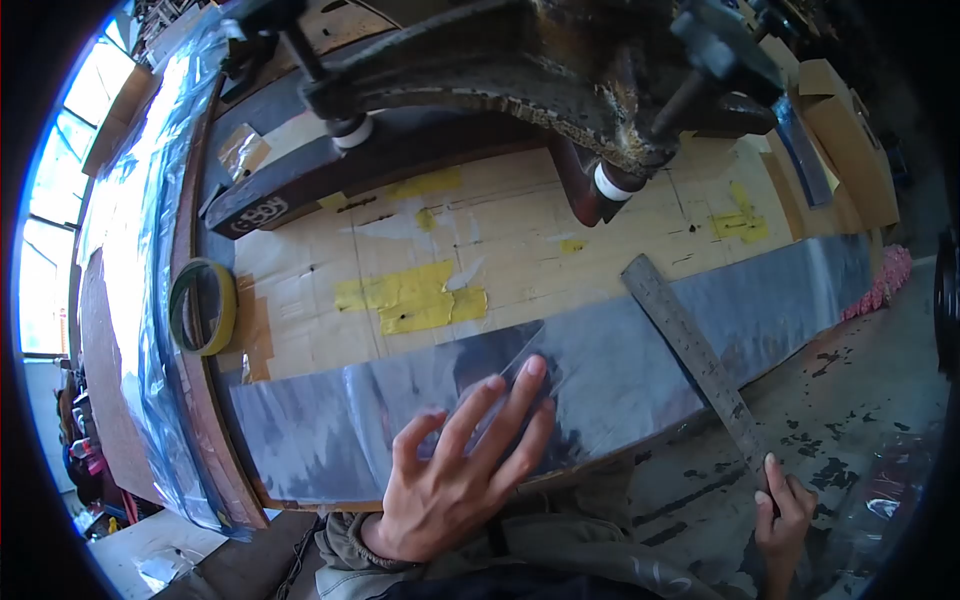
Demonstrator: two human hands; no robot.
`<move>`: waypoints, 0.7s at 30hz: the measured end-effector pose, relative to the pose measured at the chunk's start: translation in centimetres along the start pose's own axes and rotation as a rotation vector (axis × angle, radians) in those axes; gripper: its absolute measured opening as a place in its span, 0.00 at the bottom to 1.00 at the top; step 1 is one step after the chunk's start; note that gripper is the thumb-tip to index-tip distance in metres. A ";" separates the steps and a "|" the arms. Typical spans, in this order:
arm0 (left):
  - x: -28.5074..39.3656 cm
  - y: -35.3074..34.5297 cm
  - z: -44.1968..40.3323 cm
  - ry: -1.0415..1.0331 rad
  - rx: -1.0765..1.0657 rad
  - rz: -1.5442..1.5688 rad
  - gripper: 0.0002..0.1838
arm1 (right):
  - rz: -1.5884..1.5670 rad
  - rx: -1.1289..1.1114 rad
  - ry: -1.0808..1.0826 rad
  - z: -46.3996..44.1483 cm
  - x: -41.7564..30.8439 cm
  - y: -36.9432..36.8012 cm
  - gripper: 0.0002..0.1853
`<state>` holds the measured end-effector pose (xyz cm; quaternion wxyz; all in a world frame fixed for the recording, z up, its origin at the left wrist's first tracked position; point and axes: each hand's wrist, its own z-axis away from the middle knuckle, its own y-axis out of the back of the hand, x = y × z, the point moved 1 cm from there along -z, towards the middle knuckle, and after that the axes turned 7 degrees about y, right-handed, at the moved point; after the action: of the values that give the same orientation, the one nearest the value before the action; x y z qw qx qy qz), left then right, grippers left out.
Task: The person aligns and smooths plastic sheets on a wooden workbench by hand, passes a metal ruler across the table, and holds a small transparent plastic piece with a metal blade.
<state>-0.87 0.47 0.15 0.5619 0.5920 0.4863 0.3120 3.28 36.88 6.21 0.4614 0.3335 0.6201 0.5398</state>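
The left hand (450, 480), its fingers spread wide, is over the metal sheet (620, 375) and seems to touch it. The right hand (785, 510) grips one end of the steel ruler (700, 362), which lies across the sheet. The tape roll (228, 310) is beside the sheet's left end. Because the ruler is held only at its end, it could swing and perhaps scratch the metal.

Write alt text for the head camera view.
A person's right hand grips a steel ruler that lies across a long grey sheet, while the left hand is spread over the sheet nearer its left end. Beyond lies a pale board patched with yellow tape, a tape roll at its left, under a heavy metal frame.
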 end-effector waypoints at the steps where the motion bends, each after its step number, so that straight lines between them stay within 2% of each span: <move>1: 0.1 0.0 -0.5 0.029 -0.024 0.089 0.37 | 0.015 0.014 0.019 -0.3 0.3 -0.2 0.28; 5: -1.1 3.2 -0.6 0.150 -0.059 0.599 0.33 | -0.008 0.083 0.031 0.2 -0.5 -0.8 0.27; 9: 0.2 1.6 -0.6 0.448 0.155 0.568 0.32 | 0.004 0.167 0.074 0.4 -0.4 -1.9 0.26; 10: 0.5 2.1 -1.0 0.470 0.212 0.493 0.31 | 0.019 0.186 0.093 0.4 -0.3 -2.0 0.26; 13: 1.4 2.2 -1.6 0.633 0.200 0.578 0.28 | 0.040 0.232 0.113 0.4 -0.2 -2.0 0.26; 21: 0.8 1.4 -2.3 0.615 0.225 0.677 0.19 | 0.078 0.262 0.189 -0.4 2.1 1.1 0.26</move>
<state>-2.41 2.17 1.72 0.1908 0.6546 0.4406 0.5839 2.06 38.81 6.85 0.3325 0.3621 0.7124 0.5009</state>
